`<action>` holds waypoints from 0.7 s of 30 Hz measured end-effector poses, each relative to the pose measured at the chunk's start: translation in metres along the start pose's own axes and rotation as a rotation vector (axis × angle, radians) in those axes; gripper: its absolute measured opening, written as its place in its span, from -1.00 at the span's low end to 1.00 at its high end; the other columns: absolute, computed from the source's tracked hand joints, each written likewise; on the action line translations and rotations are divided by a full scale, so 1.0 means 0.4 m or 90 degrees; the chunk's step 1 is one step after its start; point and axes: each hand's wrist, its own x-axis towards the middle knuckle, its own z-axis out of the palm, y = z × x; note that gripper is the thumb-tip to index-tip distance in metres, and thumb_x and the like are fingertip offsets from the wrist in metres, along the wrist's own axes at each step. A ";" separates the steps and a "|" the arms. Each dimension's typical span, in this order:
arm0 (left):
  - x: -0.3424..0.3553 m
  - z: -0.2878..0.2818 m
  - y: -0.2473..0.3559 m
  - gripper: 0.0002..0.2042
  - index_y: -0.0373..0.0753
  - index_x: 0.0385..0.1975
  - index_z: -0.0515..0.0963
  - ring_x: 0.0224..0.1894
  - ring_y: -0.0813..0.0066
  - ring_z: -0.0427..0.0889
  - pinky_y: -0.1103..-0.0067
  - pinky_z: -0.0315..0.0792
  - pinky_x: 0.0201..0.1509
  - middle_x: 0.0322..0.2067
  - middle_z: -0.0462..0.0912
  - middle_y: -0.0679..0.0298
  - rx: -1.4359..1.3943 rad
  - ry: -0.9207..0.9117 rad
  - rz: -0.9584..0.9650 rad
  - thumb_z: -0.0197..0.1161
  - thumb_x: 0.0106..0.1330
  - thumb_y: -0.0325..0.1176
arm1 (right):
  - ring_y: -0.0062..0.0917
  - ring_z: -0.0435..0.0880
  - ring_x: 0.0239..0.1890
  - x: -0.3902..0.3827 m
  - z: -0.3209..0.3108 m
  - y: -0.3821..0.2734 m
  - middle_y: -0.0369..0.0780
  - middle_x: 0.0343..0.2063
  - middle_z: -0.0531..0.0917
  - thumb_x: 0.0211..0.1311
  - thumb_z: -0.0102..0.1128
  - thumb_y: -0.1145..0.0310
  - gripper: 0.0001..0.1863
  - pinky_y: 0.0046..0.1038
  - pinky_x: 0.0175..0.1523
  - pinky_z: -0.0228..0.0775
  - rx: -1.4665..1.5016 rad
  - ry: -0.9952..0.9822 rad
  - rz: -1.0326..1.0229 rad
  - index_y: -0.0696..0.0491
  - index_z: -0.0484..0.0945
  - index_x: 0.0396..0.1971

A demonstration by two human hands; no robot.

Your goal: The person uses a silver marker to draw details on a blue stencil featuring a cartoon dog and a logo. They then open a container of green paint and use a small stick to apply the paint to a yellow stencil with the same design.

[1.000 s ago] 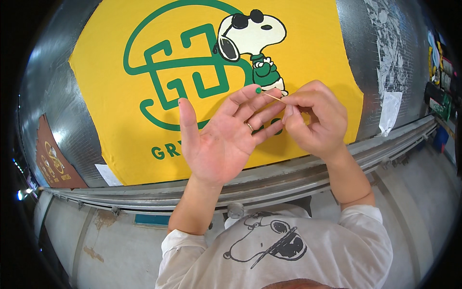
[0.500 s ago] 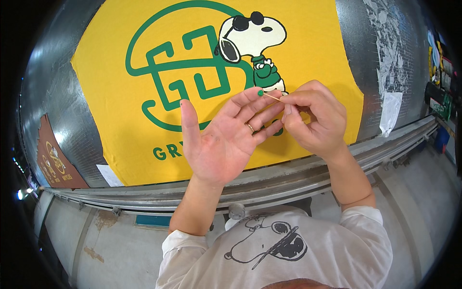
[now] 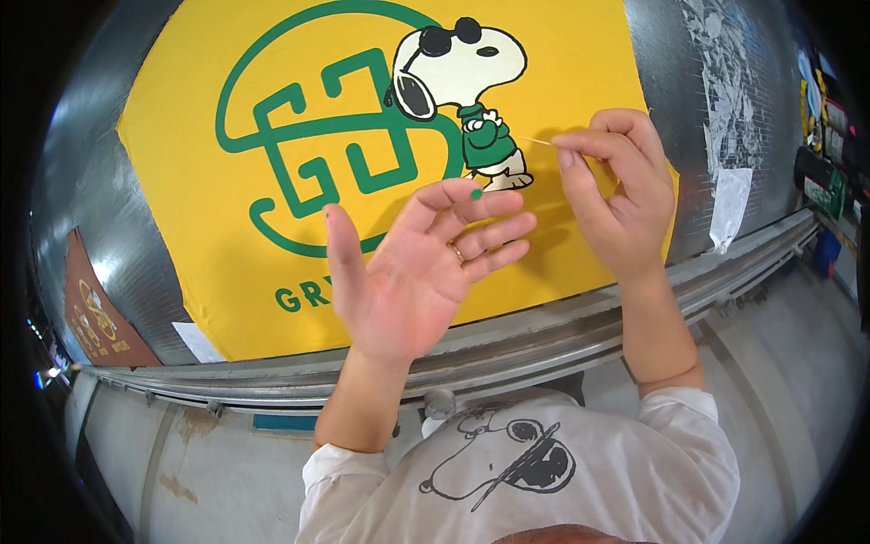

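Note:
A yellow fabric panel printed with a green emblem and a white cartoon dog lies flat on a dark metal table. Above its lower part my left hand is held palm up, fingers spread, gripping nothing. A dab of green paint sits on its index fingertip, and a ring is on one finger. My right hand pinches a thin toothpick between thumb and index finger. The toothpick points left, over the fabric beside the dog's green sweater, apart from the left hand. Whether its tip touches the cloth I cannot tell.
Metal rails run along the table's near edge. A brown printed fabric piece lies at the left. White paper or tape is stuck on the table at the right, and assorted tools and containers stand beyond it.
My right hand has moved up and right, taking the toothpick away from the green dab on the left fingertip. The left hand has shifted slightly down and left, still palm up.

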 end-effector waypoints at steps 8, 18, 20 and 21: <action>-0.001 -0.030 0.056 -0.12 -0.26 0.31 0.35 0.22 -0.19 0.48 0.01 0.27 0.34 0.22 0.48 -0.16 -0.005 -0.081 0.075 -0.17 0.39 0.50 | -0.48 0.59 -0.45 -0.009 0.011 0.025 -0.23 -0.45 0.60 0.01 0.38 0.67 -0.82 -0.49 -0.37 0.41 -0.016 -0.057 0.016 0.15 0.71 -0.34; -0.006 -0.021 0.077 -0.26 -0.19 0.19 0.41 0.12 0.02 0.53 0.14 0.35 0.24 0.13 0.53 -0.02 0.003 -0.042 0.133 -0.08 0.42 0.43 | -0.46 0.57 -0.46 -0.004 0.024 0.044 -0.24 -0.50 0.59 -0.04 0.39 0.66 -0.83 -0.47 -0.38 0.38 -0.036 -0.054 -0.045 0.13 0.69 -0.40; -0.011 -0.018 0.075 -0.26 -0.20 0.19 0.41 0.11 0.02 0.53 0.14 0.34 0.25 0.12 0.53 -0.02 0.003 -0.039 0.133 -0.08 0.42 0.42 | -0.45 0.57 -0.46 -0.009 0.024 0.040 -0.25 -0.50 0.58 -0.04 0.39 0.66 -0.83 -0.46 -0.38 0.38 -0.037 -0.053 -0.042 0.13 0.69 -0.40; -0.014 -0.017 0.073 -0.26 -0.20 0.18 0.41 0.11 0.02 0.53 0.14 0.34 0.25 0.12 0.53 -0.02 0.002 -0.038 0.133 -0.08 0.42 0.42 | -0.45 0.57 -0.46 -0.012 0.025 0.039 -0.25 -0.50 0.58 -0.05 0.39 0.66 -0.83 -0.46 -0.38 0.38 -0.036 -0.052 -0.040 0.13 0.69 -0.40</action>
